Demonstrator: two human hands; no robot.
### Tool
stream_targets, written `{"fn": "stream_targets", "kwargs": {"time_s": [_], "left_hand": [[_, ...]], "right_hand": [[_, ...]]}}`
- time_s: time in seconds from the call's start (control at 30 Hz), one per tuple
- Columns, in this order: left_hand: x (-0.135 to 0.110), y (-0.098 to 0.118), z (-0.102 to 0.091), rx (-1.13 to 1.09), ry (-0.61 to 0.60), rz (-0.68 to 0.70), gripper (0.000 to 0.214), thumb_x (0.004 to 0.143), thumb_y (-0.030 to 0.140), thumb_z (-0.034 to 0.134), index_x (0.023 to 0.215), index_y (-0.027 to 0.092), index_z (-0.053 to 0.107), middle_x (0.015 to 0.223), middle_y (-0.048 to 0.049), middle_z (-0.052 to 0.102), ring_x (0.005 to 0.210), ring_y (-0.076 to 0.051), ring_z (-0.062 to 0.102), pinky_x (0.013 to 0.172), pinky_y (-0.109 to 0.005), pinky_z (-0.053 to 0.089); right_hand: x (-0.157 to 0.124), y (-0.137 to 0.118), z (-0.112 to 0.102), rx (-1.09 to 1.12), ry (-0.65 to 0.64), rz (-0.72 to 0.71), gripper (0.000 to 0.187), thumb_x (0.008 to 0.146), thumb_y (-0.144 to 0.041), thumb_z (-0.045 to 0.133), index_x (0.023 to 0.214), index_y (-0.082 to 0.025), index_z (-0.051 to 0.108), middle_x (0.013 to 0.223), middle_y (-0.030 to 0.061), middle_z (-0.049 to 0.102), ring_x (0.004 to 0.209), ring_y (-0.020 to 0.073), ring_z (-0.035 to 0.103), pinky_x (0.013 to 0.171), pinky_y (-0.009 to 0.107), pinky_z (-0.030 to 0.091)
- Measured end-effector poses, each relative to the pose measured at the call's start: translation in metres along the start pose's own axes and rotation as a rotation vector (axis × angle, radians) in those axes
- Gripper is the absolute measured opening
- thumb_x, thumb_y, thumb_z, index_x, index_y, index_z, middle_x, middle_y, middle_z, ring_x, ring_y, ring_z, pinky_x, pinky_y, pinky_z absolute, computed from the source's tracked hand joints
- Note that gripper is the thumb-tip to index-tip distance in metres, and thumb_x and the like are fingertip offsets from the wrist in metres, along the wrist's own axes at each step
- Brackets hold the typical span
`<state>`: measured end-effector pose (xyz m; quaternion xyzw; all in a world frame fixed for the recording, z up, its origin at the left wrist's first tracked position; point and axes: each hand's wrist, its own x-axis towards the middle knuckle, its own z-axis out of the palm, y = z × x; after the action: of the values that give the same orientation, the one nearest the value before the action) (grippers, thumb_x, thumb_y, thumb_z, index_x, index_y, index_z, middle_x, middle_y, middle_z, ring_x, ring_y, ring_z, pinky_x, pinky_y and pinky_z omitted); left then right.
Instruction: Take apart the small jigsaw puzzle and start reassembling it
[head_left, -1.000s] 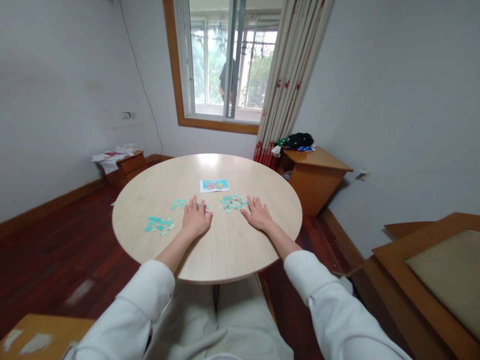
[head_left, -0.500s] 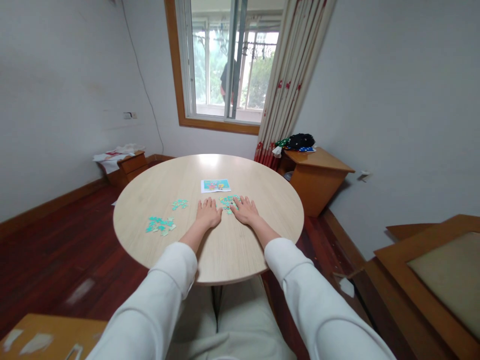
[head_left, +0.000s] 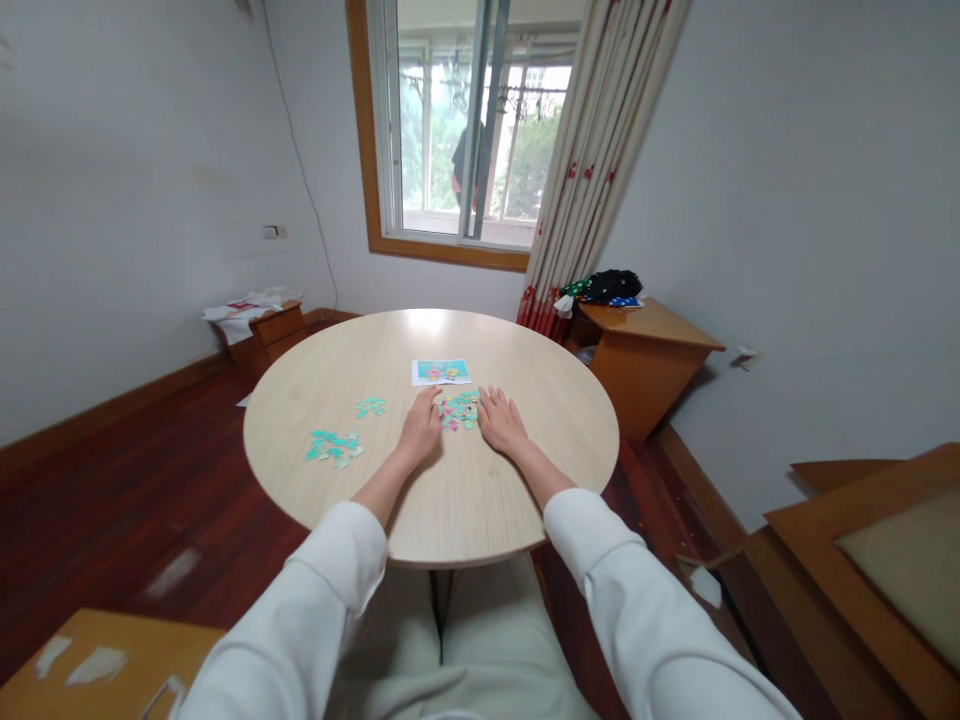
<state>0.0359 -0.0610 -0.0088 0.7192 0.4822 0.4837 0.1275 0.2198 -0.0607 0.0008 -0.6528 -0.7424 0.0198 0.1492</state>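
Observation:
A round light-wood table (head_left: 450,500) stands in front of me. My left hand (head_left: 421,428) and my right hand (head_left: 501,424) lie flat on it, fingers stretched out, on either side of a small heap of teal and pink puzzle pieces (head_left: 458,411). Both hands touch the heap's edges. Just beyond the heap lies a small picture card (head_left: 441,372). Two more clusters of teal puzzle pieces sit to the left, a small one (head_left: 370,407) and a larger one (head_left: 333,447).
A wooden cabinet (head_left: 641,360) with clothes on top stands right of the table by a curtain (head_left: 592,170). A low wooden drawer unit (head_left: 262,330) is at the left wall. Wooden furniture (head_left: 870,560) fills the right foreground. A person stands outside the window (head_left: 465,130).
Both hands slid inward across the table toward each other, pushing the middle puzzle pieces into one tighter heap between them. The camera shifted slightly.

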Motion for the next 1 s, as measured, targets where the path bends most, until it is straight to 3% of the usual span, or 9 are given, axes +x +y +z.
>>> {"fn": "stream_targets", "kwargs": {"time_s": [0.13, 0.23, 0.3, 0.4, 0.5, 0.7, 0.87, 1.0], "left_hand": [[-0.005, -0.018, -0.029, -0.213, 0.39, -0.258, 0.027, 0.076, 0.02, 0.037, 0.088, 0.017, 0.06, 0.095, -0.0087, 0.066, 0.097, -0.02, 0.061, 0.091, -0.037, 0.047], [-0.002, -0.023, -0.042, -0.421, 0.542, -0.467, 0.019, 0.066, 0.019, 0.036, 0.071, 0.019, 0.054, 0.069, -0.0034, 0.061, 0.073, -0.017, 0.062, 0.071, -0.032, 0.052], [-0.001, -0.021, -0.045, -0.549, 0.587, -0.526, 0.016, 0.061, 0.017, 0.035, 0.064, 0.019, 0.05, 0.056, 0.0009, 0.055, 0.059, -0.014, 0.06, 0.063, -0.029, 0.051], [-0.001, -0.015, -0.05, -0.627, 0.618, -0.505, 0.015, 0.057, 0.018, 0.034, 0.06, 0.019, 0.048, 0.051, 0.0038, 0.05, 0.05, -0.011, 0.056, 0.06, -0.027, 0.051], [-0.007, -0.016, -0.065, -0.621, 0.65, -0.485, 0.015, 0.056, 0.018, 0.035, 0.059, 0.018, 0.049, 0.05, 0.0042, 0.05, 0.049, -0.011, 0.055, 0.06, -0.028, 0.051], [-0.021, -0.042, -0.116, -0.419, 0.666, -0.522, 0.016, 0.058, 0.018, 0.035, 0.061, 0.019, 0.051, 0.057, 0.0021, 0.054, 0.057, -0.013, 0.06, 0.063, -0.028, 0.053], [-0.038, -0.067, -0.146, -0.119, 0.531, -0.512, 0.022, 0.062, 0.018, 0.036, 0.069, 0.019, 0.057, 0.073, -0.0039, 0.065, 0.077, -0.018, 0.064, 0.08, -0.034, 0.054], [-0.051, -0.074, -0.153, 0.151, 0.4, -0.535, 0.035, 0.073, 0.021, 0.036, 0.095, 0.017, 0.063, 0.103, -0.011, 0.068, 0.102, -0.023, 0.061, 0.095, -0.038, 0.047]], "right_hand": [[-0.004, -0.011, 0.001, -0.059, 0.057, -0.016, 0.054, 0.096, -0.035, 0.02, 0.144, -0.013, 0.029, 0.153, 0.0119, 0.022, 0.142, 0.0238, 0.013, 0.113, 0.046, 0.006], [-0.007, -0.036, 0.006, -0.083, 0.086, -0.042, 0.052, 0.095, -0.03, 0.023, 0.144, -0.015, 0.03, 0.154, 0.0112, 0.018, 0.142, 0.0239, 0.011, 0.112, 0.048, 0.001], [-0.007, -0.057, 0.011, -0.083, 0.094, -0.081, 0.052, 0.094, -0.03, 0.023, 0.144, -0.015, 0.029, 0.155, 0.0109, 0.016, 0.142, 0.0231, 0.01, 0.112, 0.048, -0.001], [-0.002, -0.084, 0.018, -0.072, 0.097, -0.116, 0.055, 0.094, -0.039, 0.025, 0.145, -0.018, 0.026, 0.156, 0.01, 0.011, 0.143, 0.0234, 0.006, 0.111, 0.049, -0.006], [0.006, -0.096, 0.021, -0.068, 0.034, -0.053, 0.061, 0.091, -0.051, 0.028, 0.146, -0.024, 0.025, 0.156, 0.009, 0.008, 0.143, 0.0263, 0.002, 0.109, 0.051, -0.01], [0.02, -0.08, 0.017, -0.059, -0.131, 0.087, 0.062, 0.092, -0.052, 0.021, 0.147, -0.024, 0.023, 0.155, 0.0119, 0.014, 0.142, 0.0279, 0.007, 0.109, 0.053, -0.005], [0.024, -0.059, 0.016, -0.038, -0.082, 0.12, 0.06, 0.092, -0.052, 0.025, 0.144, -0.024, 0.031, 0.151, 0.0136, 0.025, 0.14, 0.0311, 0.018, 0.109, 0.055, 0.003], [0.017, -0.058, 0.014, -0.049, 0.117, 0.027, 0.055, 0.094, -0.042, 0.025, 0.143, -0.017, 0.033, 0.15, 0.014, 0.028, 0.139, 0.027, 0.021, 0.111, 0.049, 0.004]]}}
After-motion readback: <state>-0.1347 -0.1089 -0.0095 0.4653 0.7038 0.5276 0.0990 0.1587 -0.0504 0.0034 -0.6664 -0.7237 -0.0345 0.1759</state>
